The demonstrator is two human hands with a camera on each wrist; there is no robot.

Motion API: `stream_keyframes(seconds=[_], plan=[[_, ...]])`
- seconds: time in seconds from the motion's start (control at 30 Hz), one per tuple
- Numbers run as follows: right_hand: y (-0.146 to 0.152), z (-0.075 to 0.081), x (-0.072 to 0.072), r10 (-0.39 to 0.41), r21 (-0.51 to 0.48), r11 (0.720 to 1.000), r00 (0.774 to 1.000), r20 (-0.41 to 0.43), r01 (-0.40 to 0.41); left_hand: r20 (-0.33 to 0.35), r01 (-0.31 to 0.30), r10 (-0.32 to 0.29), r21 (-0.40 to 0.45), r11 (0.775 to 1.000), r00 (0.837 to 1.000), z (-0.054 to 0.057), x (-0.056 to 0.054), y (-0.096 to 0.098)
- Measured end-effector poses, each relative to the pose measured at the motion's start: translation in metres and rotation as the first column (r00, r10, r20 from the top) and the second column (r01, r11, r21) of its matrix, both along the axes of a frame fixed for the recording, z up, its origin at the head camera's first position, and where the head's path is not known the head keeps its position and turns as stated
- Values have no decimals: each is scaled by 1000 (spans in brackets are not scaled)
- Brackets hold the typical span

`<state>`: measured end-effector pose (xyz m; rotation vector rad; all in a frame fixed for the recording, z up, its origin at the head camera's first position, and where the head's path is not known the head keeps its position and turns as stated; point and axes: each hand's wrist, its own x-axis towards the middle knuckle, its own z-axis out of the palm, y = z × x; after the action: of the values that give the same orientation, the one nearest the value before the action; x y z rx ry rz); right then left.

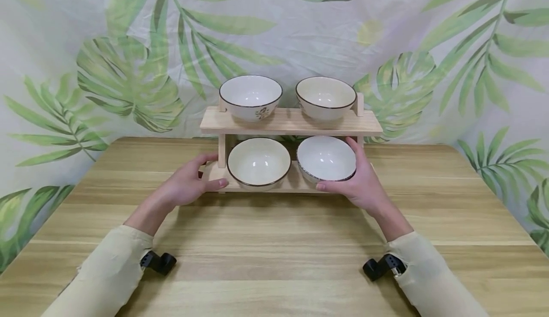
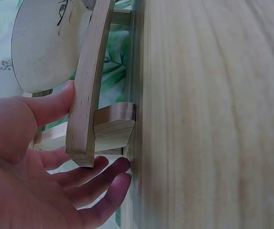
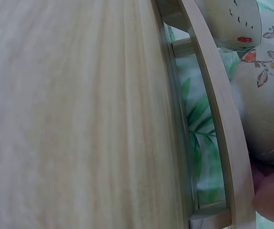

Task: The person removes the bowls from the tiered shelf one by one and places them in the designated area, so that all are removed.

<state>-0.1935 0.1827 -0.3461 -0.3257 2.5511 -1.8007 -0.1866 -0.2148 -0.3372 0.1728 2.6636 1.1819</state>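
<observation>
- A leafy cloth backdrop (image 1: 321, 35) hangs behind the wood-grain table (image 1: 266, 260), on which a two-tier wooden rack (image 1: 287, 127) stands near the far edge.
- Pale sleeves (image 1: 100, 271) cover both forearms, and a black wrist camera (image 1: 158, 263) shows at the left cuff, another (image 1: 384, 267) at the right.
- The upper shelf (image 1: 289, 116) sits above and behind the front bowls; an upright post (image 1: 221, 150) rises just beside the left hand (image 1: 190, 182).
- That hand grips the lower shelf (image 1: 296, 181) at its left end, thumb on the board's bowl side, the other fingers bent about its end and underside.
- The right hand (image 1: 362, 181) holds the lower right white bowl (image 1: 327, 157), thumb at the front rim, fingers round the far right side; this bowl is on the lower shelf.
- Beside it, apart, sits the lower left cream bowl (image 1: 259, 161), dark-rimmed.
- Above are the upper left white bowl (image 1: 250, 90), leaf-marked outside, and the upper right cream bowl (image 1: 326, 92).
- All four bowls stand upright, their glossy insides showing bright reflections.
</observation>
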Motion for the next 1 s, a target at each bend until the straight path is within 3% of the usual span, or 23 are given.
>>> stream_keyframes(seconds=[0.47, 1.0], plan=[[-1, 1, 1, -30, 21, 999, 1000, 7, 29, 11, -8, 8, -2, 1000, 1000, -1, -2, 1], [1, 1, 1, -6, 28, 1000, 1000, 11, 6, 36, -2, 2, 5, 1000, 999, 0, -2, -2]])
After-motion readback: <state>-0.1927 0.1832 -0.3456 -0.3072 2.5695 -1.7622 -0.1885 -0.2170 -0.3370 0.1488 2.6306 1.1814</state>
